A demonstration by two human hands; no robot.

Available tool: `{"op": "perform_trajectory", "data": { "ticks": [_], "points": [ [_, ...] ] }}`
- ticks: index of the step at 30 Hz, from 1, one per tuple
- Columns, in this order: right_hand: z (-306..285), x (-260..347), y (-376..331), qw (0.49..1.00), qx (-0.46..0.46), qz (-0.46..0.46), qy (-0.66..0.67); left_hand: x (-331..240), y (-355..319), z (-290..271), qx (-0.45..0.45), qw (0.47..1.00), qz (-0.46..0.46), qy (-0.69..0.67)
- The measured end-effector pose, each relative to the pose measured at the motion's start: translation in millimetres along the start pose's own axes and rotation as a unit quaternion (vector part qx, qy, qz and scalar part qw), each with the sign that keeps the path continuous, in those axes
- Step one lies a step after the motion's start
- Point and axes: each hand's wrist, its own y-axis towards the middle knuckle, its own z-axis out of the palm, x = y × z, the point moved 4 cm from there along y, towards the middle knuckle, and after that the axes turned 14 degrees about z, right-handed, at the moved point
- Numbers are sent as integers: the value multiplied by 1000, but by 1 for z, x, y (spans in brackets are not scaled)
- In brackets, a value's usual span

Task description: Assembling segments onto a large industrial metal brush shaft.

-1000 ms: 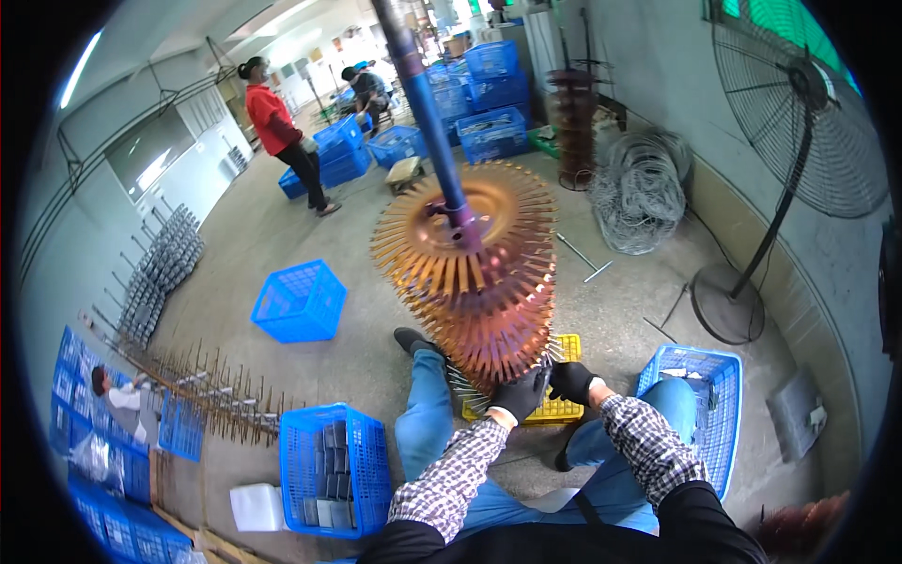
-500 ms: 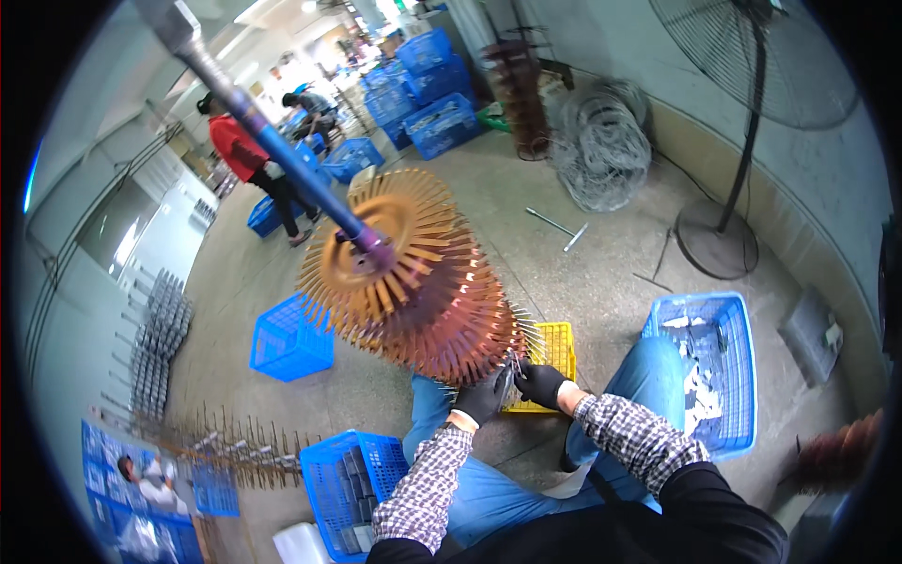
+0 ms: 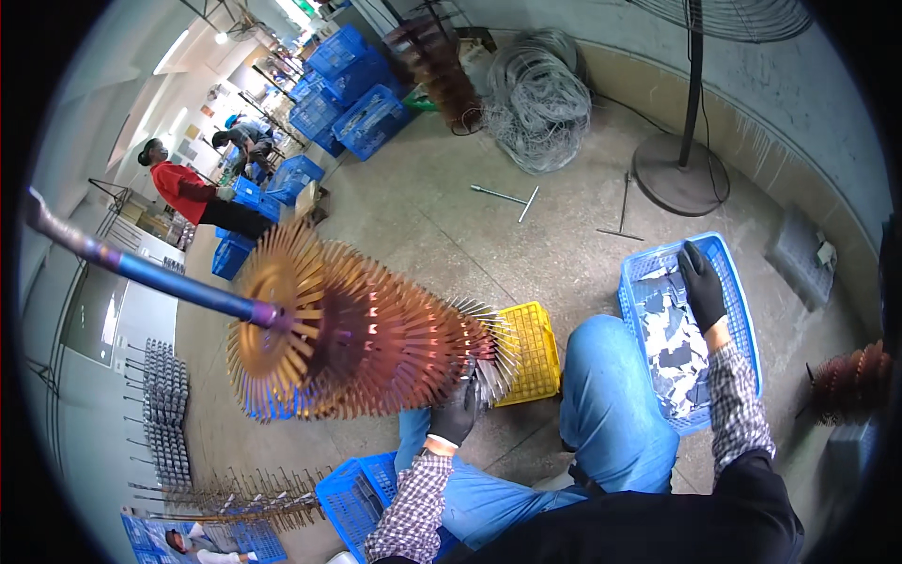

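Observation:
A copper-coloured round rack (image 3: 376, 343) with many radial spikes sits on a blue-purple pole (image 3: 160, 275) and leans far to the left in front of my knees. My left hand (image 3: 456, 415), in a black glove, grips the rack's silver lower spikes. Off to the right, my right hand (image 3: 703, 285), also black-gloved, reaches with fingers extended into a blue crate (image 3: 658, 256) and rests on flat grey and white pieces (image 3: 669, 343) inside it.
A yellow crate (image 3: 531, 352) lies behind the rack and another blue crate (image 3: 352, 493) by my left leg. A fan stand (image 3: 676, 174), wire coils (image 3: 536, 94) and metal rods (image 3: 503, 195) are on the floor. A person in red (image 3: 183, 193) works far left.
My right hand let go of the rack and moved right into the blue crate. The rack and its pole tipped further left, with only my left hand on them.

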Motion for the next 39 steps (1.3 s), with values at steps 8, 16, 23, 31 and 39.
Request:
{"op": "perform_trajectory", "data": {
  "ticks": [8,16,23,31,39],
  "points": [
    [56,-402,-34,787,199,225,-539,-14,18,5,12,997,18,67],
    [67,-344,-116,784,200,345,-476,-34,21,-10,14,997,-13,75],
    [11,-355,-29,974,169,140,47,34,-12,42,46,996,61,34],
    [-81,-153,-80,957,53,201,203,-7,18,10,67,995,-56,-55],
    [-62,29,-101,962,136,93,220,-6,3,6,20,996,-69,-50]
  ]
}}
